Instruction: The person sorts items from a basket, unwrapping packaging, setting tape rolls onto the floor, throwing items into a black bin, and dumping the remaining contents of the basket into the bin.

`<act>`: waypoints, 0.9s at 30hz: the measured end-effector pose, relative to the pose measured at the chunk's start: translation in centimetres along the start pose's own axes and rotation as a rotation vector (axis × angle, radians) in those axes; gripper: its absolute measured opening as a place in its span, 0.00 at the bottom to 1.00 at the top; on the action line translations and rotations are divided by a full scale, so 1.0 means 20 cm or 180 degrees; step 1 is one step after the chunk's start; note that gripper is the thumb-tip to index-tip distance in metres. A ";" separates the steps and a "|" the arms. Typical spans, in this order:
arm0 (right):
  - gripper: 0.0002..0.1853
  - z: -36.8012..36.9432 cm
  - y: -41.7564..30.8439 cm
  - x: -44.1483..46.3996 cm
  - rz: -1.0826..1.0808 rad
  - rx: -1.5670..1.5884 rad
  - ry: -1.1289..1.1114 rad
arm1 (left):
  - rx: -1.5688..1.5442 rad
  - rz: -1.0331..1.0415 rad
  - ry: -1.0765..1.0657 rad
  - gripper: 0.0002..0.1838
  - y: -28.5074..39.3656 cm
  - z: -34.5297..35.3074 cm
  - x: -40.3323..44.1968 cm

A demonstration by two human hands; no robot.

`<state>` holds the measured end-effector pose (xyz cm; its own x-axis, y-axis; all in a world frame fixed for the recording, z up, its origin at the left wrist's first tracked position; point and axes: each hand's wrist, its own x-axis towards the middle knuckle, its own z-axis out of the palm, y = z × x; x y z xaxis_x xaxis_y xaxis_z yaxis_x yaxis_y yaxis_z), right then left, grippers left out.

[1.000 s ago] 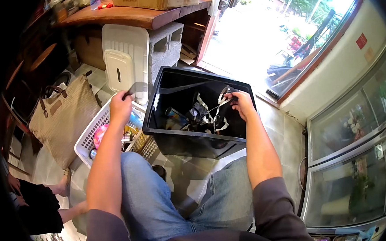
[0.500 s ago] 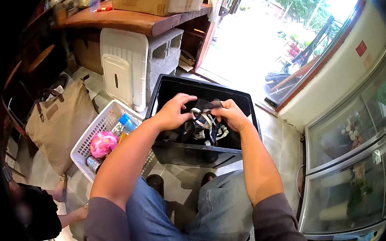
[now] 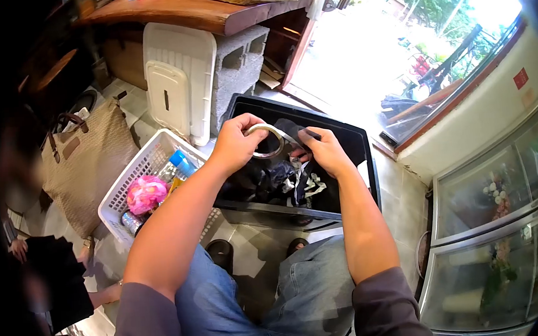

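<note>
My left hand grips a roll of tape by its edge, with the ring's open middle facing me. A short strip runs from the roll toward my right hand, whose thumb and fingers pinch its dark end. Both hands are above a black bin. Crumpled black and white material lies inside the bin, below the roll. Whether the strip is tape alone or has something stuck to it, I cannot tell.
Left of the bin stands a white basket holding a pink bundle and a blue-topped item. A woven bag, white lids and concrete blocks stand beyond. Another person is at far left; a glass-door cabinet at right.
My left hand has closed on the tape roll and lifted it clear of the crumpled material. My right hand has moved slightly right, and a strip now stretches between them. The view has shifted a little.
</note>
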<state>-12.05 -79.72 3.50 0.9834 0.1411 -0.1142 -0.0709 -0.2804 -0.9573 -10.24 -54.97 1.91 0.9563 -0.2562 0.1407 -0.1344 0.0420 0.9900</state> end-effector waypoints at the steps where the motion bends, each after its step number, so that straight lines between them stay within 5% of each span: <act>1: 0.13 0.03 0.00 0.01 -0.0032 0.0104 0.0020 | 0.0145 0.0111 -0.0065 0.06 0.00 -0.04 -0.01; 3: 0.13 0.07 0.01 0.05 -0.0222 0.0139 -0.0064 | 0.0424 0.0320 -0.0212 0.08 0.00 -0.12 -0.04; 6: 0.13 0.12 0.00 0.09 -0.0266 0.0348 -0.0236 | 0.0429 -0.0225 -0.0356 0.10 0.07 -0.18 -0.09; 10: 0.15 0.19 -0.03 0.07 -0.0337 0.0410 -0.0304 | 0.1341 0.0180 -0.0048 0.08 0.05 -0.23 -0.10; 15: 0.13 0.15 -0.04 0.02 -0.0528 -0.0756 -0.0391 | 0.1460 0.0351 0.0134 0.08 0.11 -0.23 -0.12; 18: 0.39 0.06 -0.14 -0.11 -0.0288 -0.2146 -0.0958 | 0.1721 0.0733 0.0038 0.07 0.20 -0.20 -0.14; 19: 0.46 0.04 -0.14 -0.11 -0.0008 -0.1842 -0.1218 | 0.1785 0.0774 -0.0033 0.07 0.24 -0.17 -0.16; 22: 0.40 0.16 -0.12 -0.07 -0.0715 0.0197 -0.0830 | 0.1651 0.1080 -0.0264 0.08 0.28 -0.10 -0.19; 23: 0.28 0.18 -0.12 -0.08 -0.1478 -0.0342 -0.0829 | 0.1428 0.0953 -0.0248 0.07 0.28 -0.08 -0.19; 24: 0.18 0.21 -0.15 -0.10 -0.1312 -0.0721 -0.0769 | 0.1211 0.0823 -0.0230 0.07 0.27 -0.06 -0.19; 27: 0.11 0.26 -0.12 -0.11 -0.0805 -0.0445 -0.0432 | 0.1106 0.0587 -0.0153 0.09 0.27 -0.04 -0.19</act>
<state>-14.82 -74.34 4.68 0.9350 0.3457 0.0793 0.2059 -0.3469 -0.9150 -14.36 -52.96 6.70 0.8959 -0.3200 0.3082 -0.3904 -0.2356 0.8900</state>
